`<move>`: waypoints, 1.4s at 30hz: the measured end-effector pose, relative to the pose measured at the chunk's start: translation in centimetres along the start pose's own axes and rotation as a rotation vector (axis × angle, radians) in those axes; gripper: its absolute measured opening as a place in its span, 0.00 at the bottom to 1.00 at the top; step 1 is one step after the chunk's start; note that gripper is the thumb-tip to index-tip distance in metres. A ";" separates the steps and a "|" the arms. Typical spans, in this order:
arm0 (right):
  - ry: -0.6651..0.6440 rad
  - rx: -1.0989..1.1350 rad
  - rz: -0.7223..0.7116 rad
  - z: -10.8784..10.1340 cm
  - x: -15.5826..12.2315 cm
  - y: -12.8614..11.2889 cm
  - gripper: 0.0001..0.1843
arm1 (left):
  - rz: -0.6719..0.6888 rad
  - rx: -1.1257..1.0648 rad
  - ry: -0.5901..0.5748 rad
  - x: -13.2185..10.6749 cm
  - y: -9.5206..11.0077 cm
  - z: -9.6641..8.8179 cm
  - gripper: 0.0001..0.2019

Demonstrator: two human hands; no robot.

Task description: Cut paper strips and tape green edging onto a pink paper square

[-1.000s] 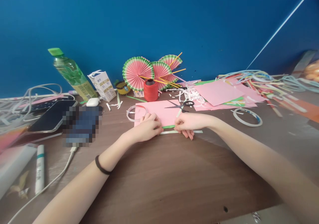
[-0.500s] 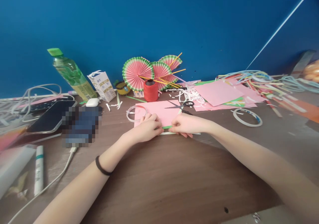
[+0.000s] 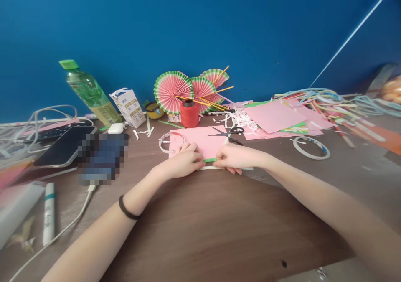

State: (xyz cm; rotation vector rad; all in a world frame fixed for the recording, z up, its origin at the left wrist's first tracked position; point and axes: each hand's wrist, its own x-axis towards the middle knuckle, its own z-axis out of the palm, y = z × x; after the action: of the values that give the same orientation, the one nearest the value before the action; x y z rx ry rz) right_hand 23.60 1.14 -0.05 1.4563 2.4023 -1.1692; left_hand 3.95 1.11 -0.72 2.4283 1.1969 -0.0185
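My left hand (image 3: pixel 188 160) is closed, with fingertips pinched at the near edge of a pink paper sheet (image 3: pixel 208 145). Along that edge runs a narrow green paper strip (image 3: pixel 210 160). My right hand (image 3: pixel 231 156) is also closed, thumb and fingers pressed together on the same edge, a short gap from the left. A thin white strip (image 3: pixel 211 168) lies just below the sheet and passes under both hands. Open black scissors (image 3: pixel 223 133) rest on the sheet beyond my right hand. A roll of tape (image 3: pixel 161 143) lies over the sheet's left corner.
Behind stand a red thread spool (image 3: pixel 189 115) and pleated paper fans (image 3: pixel 173 92). To the left are a green bottle (image 3: pixel 94 96), a white carton (image 3: pixel 129 108) and a phone (image 3: pixel 105 158). On the right lie pink sheets (image 3: pixel 275 115) and another tape roll (image 3: pixel 296 148).
Both hands hold nearly the same place at the paper's near edge. The gap between the fingertips is very slightly wider; little else differs.
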 end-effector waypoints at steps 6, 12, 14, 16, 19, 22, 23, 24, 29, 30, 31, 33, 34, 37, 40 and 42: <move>-0.001 0.002 -0.004 -0.1 0.0 0.3 0.15 | 0.013 0.006 0.018 0.1 -0.2 0.1 0.11; 0.005 0.001 0.010 -0.1 0.1 0.3 0.16 | 0.023 0.034 0.025 0.0 -0.2 0.1 0.11; 0.011 -0.004 0.034 0.0 0.1 0.1 0.17 | 0.025 0.036 0.031 -0.1 -0.1 0.1 0.11; 0.020 -0.012 0.055 0.1 0.1 -0.1 0.18 | 0.025 0.033 0.028 -0.1 -0.1 0.1 0.11; 0.029 -0.029 0.067 0.1 0.0 -0.3 0.19 | 0.021 0.031 0.017 -0.2 0.0 0.0 0.12; 0.049 -0.050 0.066 0.3 0.0 -0.4 0.20 | 0.018 0.042 0.016 -0.2 0.0 -0.1 0.12; 0.054 -0.055 0.070 0.3 0.0 -0.4 0.20 | 0.017 0.046 0.017 -0.2 0.0 -0.1 0.12; 0.057 -0.058 0.079 0.4 0.0 -0.5 0.20 | 0.016 0.049 0.018 -0.2 0.0 -0.1 0.12; 0.075 -0.080 0.133 0.8 0.3 -0.6 0.22 | 0.011 0.046 0.014 -0.1 0.1 0.0 0.11; 0.085 -0.092 0.139 0.9 0.4 -0.6 0.22 | 0.011 0.046 0.015 -0.1 0.1 0.0 0.12; 0.096 -0.107 0.142 0.9 0.4 -0.6 0.22 | 0.010 0.048 0.015 -0.1 0.1 0.0 0.12; 0.119 -0.139 0.138 1.1 0.5 -0.6 0.23 | 0.010 0.057 0.013 -0.1 0.2 -0.1 0.12; 0.129 -0.153 0.130 1.1 0.5 -0.6 0.23 | 0.009 0.062 0.011 -0.1 0.2 -0.1 0.12; 0.145 -0.181 0.110 1.1 0.5 -0.6 0.23 | 0.011 0.083 0.018 -0.1 0.2 0.0 0.12; 0.143 -0.186 0.105 1.1 0.5 -0.6 0.23 | 0.037 0.128 0.045 -0.1 0.1 0.1 0.12; 0.139 -0.177 0.110 1.0 0.6 -0.5 0.23 | 0.044 0.148 0.053 -0.1 0.1 0.1 0.12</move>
State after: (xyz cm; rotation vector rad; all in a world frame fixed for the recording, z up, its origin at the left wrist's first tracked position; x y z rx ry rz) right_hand 22.58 0.73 -0.74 1.6365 2.4052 -0.8350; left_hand 3.98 0.95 -0.78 2.5977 1.2031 -0.0307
